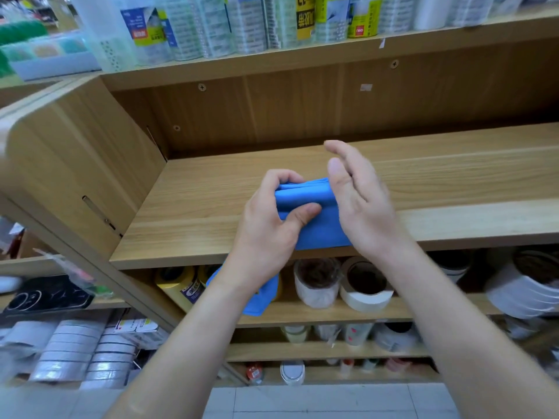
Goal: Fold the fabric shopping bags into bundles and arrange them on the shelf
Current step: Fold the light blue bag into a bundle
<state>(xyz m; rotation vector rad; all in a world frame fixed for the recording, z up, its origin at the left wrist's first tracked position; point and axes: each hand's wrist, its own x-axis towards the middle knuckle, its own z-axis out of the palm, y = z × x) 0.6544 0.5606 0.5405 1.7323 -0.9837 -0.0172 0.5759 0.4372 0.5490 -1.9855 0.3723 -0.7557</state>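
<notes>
Fingers of my left hand (272,213) pinch blue bag (305,204) to lock folds | right hand (357,201) flat, released, smoothing | above shelf (453,182).

Right end of the blue bag (305,204) behind the right hand (360,201); top-shelf labels (145,28) blurred.

The bag (308,204) is plain bright blue. The shelf (453,182) is pale wood with straight grain. At 8 o'clock the tape (175,282) is yellow; at 5 o'clock the rolls (366,288) are white. At 12 o'clock the labels (363,19) show yellow and blue. At 6 o'clock the floor (332,400) is light grey tile.
</notes>
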